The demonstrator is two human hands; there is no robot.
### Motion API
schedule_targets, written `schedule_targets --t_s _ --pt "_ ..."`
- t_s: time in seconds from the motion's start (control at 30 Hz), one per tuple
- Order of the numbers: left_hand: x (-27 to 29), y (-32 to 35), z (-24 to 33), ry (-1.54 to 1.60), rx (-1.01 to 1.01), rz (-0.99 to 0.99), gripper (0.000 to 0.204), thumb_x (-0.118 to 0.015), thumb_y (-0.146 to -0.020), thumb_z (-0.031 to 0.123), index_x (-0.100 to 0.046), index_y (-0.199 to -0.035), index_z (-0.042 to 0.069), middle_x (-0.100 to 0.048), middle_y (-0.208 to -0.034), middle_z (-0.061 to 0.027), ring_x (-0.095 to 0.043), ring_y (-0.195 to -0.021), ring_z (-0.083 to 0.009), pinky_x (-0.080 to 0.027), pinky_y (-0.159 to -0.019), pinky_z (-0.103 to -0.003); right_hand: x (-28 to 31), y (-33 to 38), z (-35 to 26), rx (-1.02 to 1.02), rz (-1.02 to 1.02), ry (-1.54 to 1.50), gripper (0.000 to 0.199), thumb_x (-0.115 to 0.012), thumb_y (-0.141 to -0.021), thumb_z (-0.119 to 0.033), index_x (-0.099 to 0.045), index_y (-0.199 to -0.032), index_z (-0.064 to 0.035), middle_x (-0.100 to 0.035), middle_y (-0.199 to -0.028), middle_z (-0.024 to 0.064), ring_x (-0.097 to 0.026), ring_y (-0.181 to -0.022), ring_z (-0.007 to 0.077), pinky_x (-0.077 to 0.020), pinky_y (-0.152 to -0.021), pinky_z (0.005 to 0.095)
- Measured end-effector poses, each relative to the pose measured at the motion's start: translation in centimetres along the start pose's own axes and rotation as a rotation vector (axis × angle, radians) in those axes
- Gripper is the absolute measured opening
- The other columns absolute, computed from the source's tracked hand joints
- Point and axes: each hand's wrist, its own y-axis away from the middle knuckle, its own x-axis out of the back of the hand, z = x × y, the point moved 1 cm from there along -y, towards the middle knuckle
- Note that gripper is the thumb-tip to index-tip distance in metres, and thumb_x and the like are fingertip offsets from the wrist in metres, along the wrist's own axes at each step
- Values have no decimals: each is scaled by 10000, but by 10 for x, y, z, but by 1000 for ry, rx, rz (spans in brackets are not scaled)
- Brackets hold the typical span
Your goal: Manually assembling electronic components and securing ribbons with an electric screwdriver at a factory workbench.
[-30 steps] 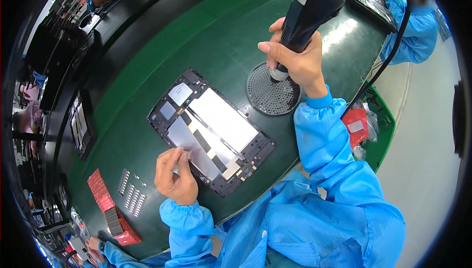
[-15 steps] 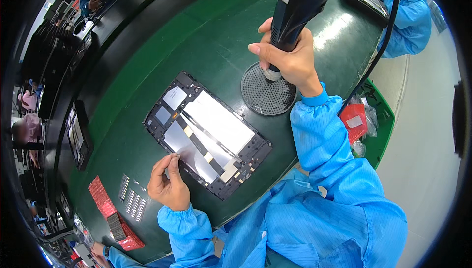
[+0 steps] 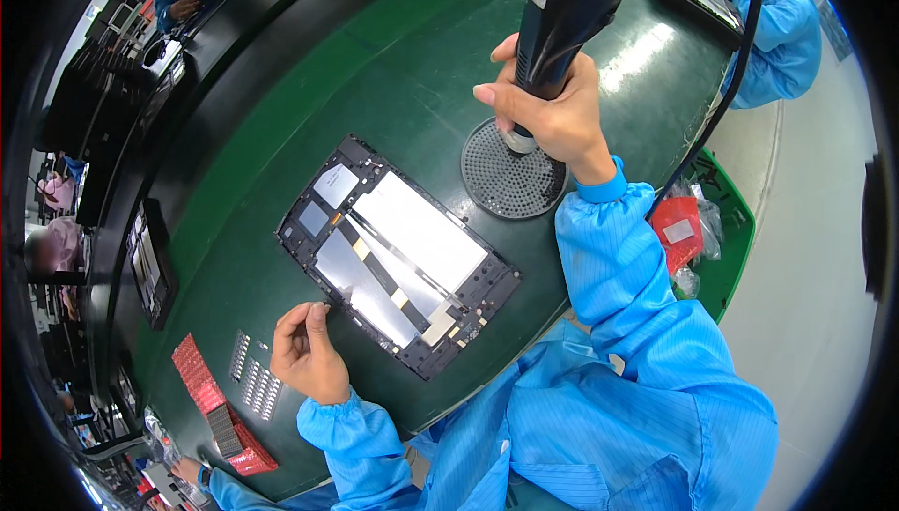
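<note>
My right hand (image 3: 565,124) grips a black electric screwdriver (image 3: 568,19) upright. Its lower end reaches a round grey tray (image 3: 496,183) dotted with small holes; the tip itself I cannot make out. To the left lies an opened tablet-like device (image 3: 473,291), its inside facing up. Inside it are a white battery block (image 3: 421,230), silver plates and a black flat cable (image 3: 382,272) with yellowish patches. Beside the device's near left edge, apart from it, my left hand (image 3: 311,358) is closed in a pinch; whatever may be between thumb and forefinger is too small to name.
Left of my left hand lie a sheet of small metal parts (image 3: 257,385) and a red bubble-wrap strip (image 3: 201,385). A green bin (image 3: 735,230) with plastic bags stands at right. The screwdriver's cable (image 3: 721,118) hangs there. Co-workers sit at the far right and far left.
My left hand has drawn back a little to the left, off the device's edge, still pinched. The right hand and screwdriver have hardly moved.
</note>
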Motion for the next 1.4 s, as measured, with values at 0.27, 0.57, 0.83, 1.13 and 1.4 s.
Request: schedule_targets --t_s 0.27,0.57,0.83,1.13,1.4 --pt "8 -12 -9 159 310 -82 168 -672 -815 6 -617 -958 -62 -664 -845 -114 -648 -732 -161 -526 -681 -246 4 4 -22 125 100 2 338 -709 -742 -15 -554 -1040 25 -566 -618 32 -538 -505 108 -446 -494 264" --pt "-4 -30 1 134 327 -212 128 -685 -815 41 -644 -881 -61 -653 -764 -57 -596 -653 -86 -489 -601 -205 -109 14 -49 84 -258 -304 310 -707 -738 21 -564 -1013 25 -586 -602 32 -552 -496 90 -425 -480 220" --pt "-2 -38 -4 67 318 -283 144 -693 -826 125 -661 -891 1 -647 -747 -19 -592 -644 -68 -447 -530 -184 -175 31 -27 13 -448 -218 310 -696 -745 44 -543 -1015 41 -609 -627 41 -569 -513 87 -431 -470 215" --pt "5 -41 0 207 453 -352 159 -682 -835 123 -656 -904 -19 -649 -739 -29 -601 -636 -70 -459 -523 -186 -185 34 -19 9 -459 -207 281 -699 -744 40 -553 -984 47 -605 -614 35 -553 -493 83 -426 -463 217" --pt "0 -41 -7 134 420 -359 159 -677 -839 117 -654 -909 -24 -638 -730 -19 -577 -619 -59 -437 -496 -176 -184 33 -24 53 -415 -236 307 -698 -727 68 -551 -996 47 -600 -608 45 -563 -491 96 -432 -454 221"
